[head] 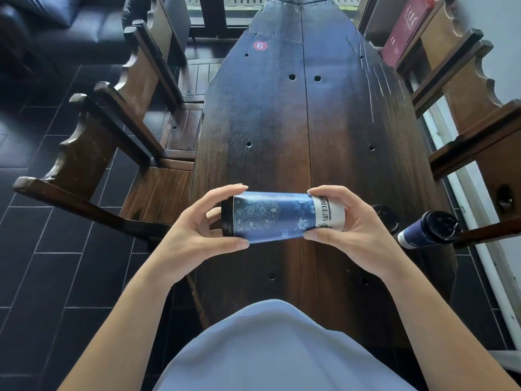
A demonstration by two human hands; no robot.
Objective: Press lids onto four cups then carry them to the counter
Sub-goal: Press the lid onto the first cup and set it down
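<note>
From where I sit watching the head view, the long dark wooden desk [282,122] fills the middle, running away from the person, with round holes in its planks and a red sticker [260,46] marked 6 near its far end. Wooden chairs [93,142] with scalloped backs stand along its left side on dark floor tiles [42,263], and more chair frames line the right. Over the near part of the desk I see a blue patterned cup [282,221] held on its side, lidded end to the left, white printed base to the right. The left hand [197,238] grips the end with the black lid [227,218], thumb below and fingers curled over the rim; the right hand [352,230] grips the base end the same way, so each grip is closed around that one cup. To the right, near the desk's edge, a second cup [428,230] stands with its black lid on (it looks tilted, likely from the wide lens), and just left of it sits another black lid [386,218], partly hidden behind the right hand, so I cannot tell whether a cup is under it.
</note>
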